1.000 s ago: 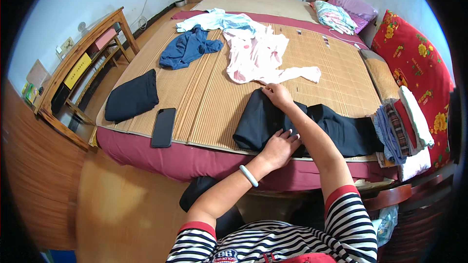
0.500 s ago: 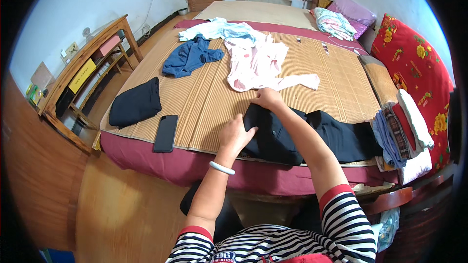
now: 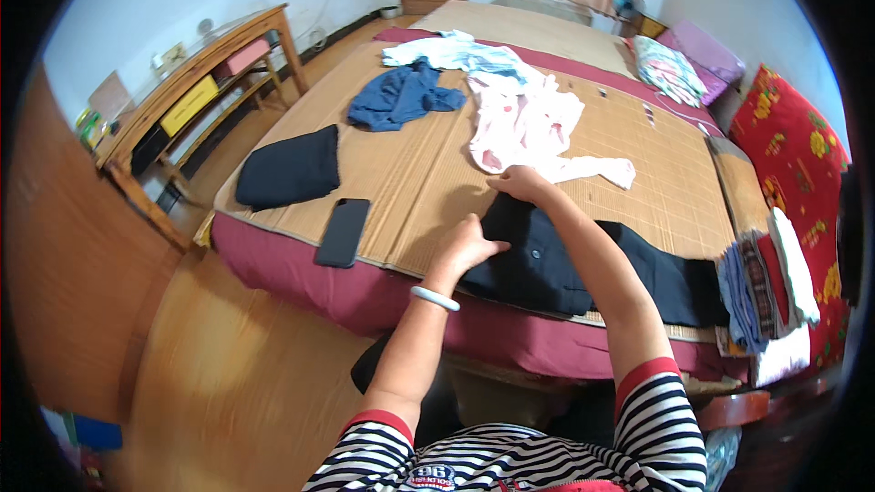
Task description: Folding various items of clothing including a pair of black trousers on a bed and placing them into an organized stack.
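Note:
Black trousers (image 3: 629, 264) lie lengthwise along the near edge of the bed mat, with a button showing near their left end. At the far left corner of that end, my right hand (image 3: 523, 183) pinches the cloth. My left hand (image 3: 467, 243), with a pale bangle at the wrist, is on the left edge, its thumb over the cloth and its other fingers partly hidden. My right forearm crosses over the middle of the trousers. Further left on the mat are a folded black garment (image 3: 290, 167) and a dark phone (image 3: 343, 232).
Beyond my hands lie a pink-and-white garment (image 3: 519, 123), a navy garment (image 3: 401, 98) and a light blue one (image 3: 447, 54). A stack of folded clothes (image 3: 761, 287) stands at the right, by a red floral cushion (image 3: 788, 132). A wooden bench (image 3: 200, 82) lines the left wall.
The whole view has shifted, so the bed and its contents appear further right. Both hands stay at the left end of the trousers, with little change in their grip.

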{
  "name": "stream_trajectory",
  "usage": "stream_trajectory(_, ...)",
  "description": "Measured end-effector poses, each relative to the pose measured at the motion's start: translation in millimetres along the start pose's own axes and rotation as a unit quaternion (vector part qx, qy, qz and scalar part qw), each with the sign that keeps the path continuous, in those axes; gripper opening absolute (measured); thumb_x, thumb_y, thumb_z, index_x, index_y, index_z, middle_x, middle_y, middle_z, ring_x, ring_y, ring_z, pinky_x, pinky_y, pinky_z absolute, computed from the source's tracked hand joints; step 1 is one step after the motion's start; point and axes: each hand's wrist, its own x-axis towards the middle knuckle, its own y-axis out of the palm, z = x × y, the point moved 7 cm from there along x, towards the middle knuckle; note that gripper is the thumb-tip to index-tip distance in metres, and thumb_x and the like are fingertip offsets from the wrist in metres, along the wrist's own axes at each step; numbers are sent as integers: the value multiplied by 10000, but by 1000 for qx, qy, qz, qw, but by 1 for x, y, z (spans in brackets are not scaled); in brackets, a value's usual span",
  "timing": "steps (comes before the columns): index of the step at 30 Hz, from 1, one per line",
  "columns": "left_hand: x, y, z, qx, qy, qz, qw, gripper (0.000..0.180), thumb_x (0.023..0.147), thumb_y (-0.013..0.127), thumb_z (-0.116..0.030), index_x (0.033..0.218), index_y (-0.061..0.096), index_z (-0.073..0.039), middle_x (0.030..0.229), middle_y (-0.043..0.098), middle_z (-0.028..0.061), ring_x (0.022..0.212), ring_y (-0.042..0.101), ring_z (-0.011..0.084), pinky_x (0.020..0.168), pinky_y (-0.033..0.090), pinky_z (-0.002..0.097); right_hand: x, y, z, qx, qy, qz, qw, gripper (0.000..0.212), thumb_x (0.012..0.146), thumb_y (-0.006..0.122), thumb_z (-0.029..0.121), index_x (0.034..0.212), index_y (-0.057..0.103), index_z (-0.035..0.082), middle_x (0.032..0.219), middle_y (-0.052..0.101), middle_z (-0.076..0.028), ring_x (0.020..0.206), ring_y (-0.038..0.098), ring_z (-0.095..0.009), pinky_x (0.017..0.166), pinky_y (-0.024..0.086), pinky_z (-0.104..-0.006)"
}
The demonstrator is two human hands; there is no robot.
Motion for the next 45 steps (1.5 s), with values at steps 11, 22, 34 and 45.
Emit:
stream_trajectory(11,-9,-22,23,8,-41,-33,999,924,703,830,-498,1267,479,145,1204,603,331,1130,615,408,955,496,430,-13,-6,41,59,-1,-221,974,244,920,529,186,1099,691,154,1059,698,-186,1014,663,-355,893,500,-445)
stream_trajectory(22,-13,-40,34,81,-59,-50,994,760,789,701,-585,1136,621,86,1092,663,293,1051,645,409,923,501,455,-1,1,35,97,-43,-234,967,246,907,589,245,1081,686,101,1055,682,-200,1006,654,-367,887,503,-443)
stream_trajectory(34,8,-29,32,113,-47,-60,991,526,908,609,-455,1130,653,20,1162,644,267,1104,617,411,935,491,476,-144,59,13,-79,-88,-161,980,735,938,522,535,1465,397,39,1523,354,-229,1436,310,-369,1172,219,-526)
stream_trajectory(45,12,-72,80,117,-26,-141,983,466,902,634,-419,1012,653,34,1029,658,285,995,635,436,830,494,471,-200,42,-73,-95,27,-131,986,703,963,463,552,1503,365,113,1563,311,-187,1476,243,-322,1176,176,-559)
